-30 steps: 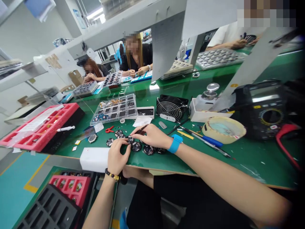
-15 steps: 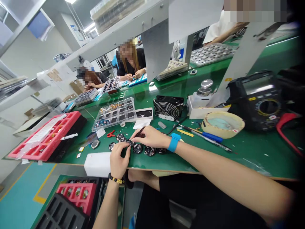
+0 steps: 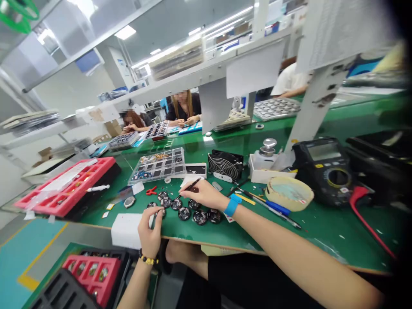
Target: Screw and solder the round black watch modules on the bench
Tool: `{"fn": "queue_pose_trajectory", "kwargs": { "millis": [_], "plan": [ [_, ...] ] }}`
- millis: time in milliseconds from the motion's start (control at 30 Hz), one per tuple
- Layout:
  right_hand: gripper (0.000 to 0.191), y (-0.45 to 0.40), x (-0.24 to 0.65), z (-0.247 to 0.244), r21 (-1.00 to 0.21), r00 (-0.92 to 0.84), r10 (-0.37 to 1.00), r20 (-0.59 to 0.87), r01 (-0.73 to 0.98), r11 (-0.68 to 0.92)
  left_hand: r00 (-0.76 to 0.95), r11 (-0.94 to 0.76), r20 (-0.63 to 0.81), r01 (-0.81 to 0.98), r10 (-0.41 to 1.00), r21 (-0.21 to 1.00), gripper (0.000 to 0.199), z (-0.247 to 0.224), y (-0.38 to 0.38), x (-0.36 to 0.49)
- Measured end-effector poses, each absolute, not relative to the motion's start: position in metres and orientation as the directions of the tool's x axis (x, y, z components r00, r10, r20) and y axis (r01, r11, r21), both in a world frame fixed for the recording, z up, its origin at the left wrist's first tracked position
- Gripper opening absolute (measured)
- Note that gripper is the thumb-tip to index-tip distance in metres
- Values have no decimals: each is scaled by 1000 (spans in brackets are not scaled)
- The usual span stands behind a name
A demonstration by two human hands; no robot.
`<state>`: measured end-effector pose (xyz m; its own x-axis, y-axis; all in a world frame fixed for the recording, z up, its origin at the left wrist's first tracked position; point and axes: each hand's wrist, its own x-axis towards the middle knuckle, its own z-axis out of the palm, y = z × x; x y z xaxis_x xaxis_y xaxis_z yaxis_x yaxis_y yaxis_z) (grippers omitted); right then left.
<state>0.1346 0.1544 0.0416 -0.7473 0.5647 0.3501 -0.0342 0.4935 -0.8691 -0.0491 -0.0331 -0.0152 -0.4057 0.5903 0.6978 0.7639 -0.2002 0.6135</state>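
Note:
My right hand [image 3: 206,195] grips dark tweezers [image 3: 192,185], their tip pointing down and left over several small round black parts [image 3: 184,213] on the green bench. At the bench's front edge, my left hand [image 3: 150,231] is closed, thumb and forefinger pinched around a small round black part, which the fingers mostly cover. Beside the left hand is a white block [image 3: 125,229]. Red clips [image 3: 151,190] and a round watch-like piece [image 3: 129,201] lie past it.
Behind the parts stand a clear compartment box [image 3: 157,165] and a black fan [image 3: 225,165]. At right are a tape roll [image 3: 289,193], pens [image 3: 273,207] and a multimeter [image 3: 322,167]. A red foam tray [image 3: 64,189] is at left. Co-workers sit across the bench.
My hands have moved apart: the left has drawn back toward the bench edge, away from the tweezers. More round black parts show between them. The camera view has tilted up.

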Motion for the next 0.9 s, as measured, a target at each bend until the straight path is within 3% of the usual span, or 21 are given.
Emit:
{"fn": "queue_pose_trajectory", "kwargs": {
  "millis": [167, 300, 400, 533, 667, 800, 900],
  "plan": [
    [30, 151, 142, 45, -875, -764, 562, 318, -7, 485, -629, -79, 656, 694, 416, 715, 16, -30, -100, -68],
    [41, 153, 143, 42, -857, -711, 643, 286, 111, 504, -821, 146, 535, 565, 197, 812, 29, -35, -158, -109],
    [47, 156, 141, 35, -834, -692, 663, 284, 163, 527, -899, 285, 420, 437, 122, 853, 32, -53, -193, -143],
    [35, 157, 143, 30, -802, -703, 665, 252, 233, 550, -962, 394, 202, 261, 186, 881, 31, -90, -207, -174],
    [39, 155, 144, 33, -806, -701, 672, 238, 243, 540, -958, 458, 75, 200, 277, 866, 28, -105, -177, -204],
    [48, 158, 147, 33, -836, -701, 683, 205, 238, 495, -939, 467, 110, 262, 327, 845, 35, -87, -141, -228],
    [46, 165, 145, 34, -859, -712, 671, 208, 195, 473, -900, 422, 247, 392, 359, 817, 36, -64, -132, -223]
  ]
}}
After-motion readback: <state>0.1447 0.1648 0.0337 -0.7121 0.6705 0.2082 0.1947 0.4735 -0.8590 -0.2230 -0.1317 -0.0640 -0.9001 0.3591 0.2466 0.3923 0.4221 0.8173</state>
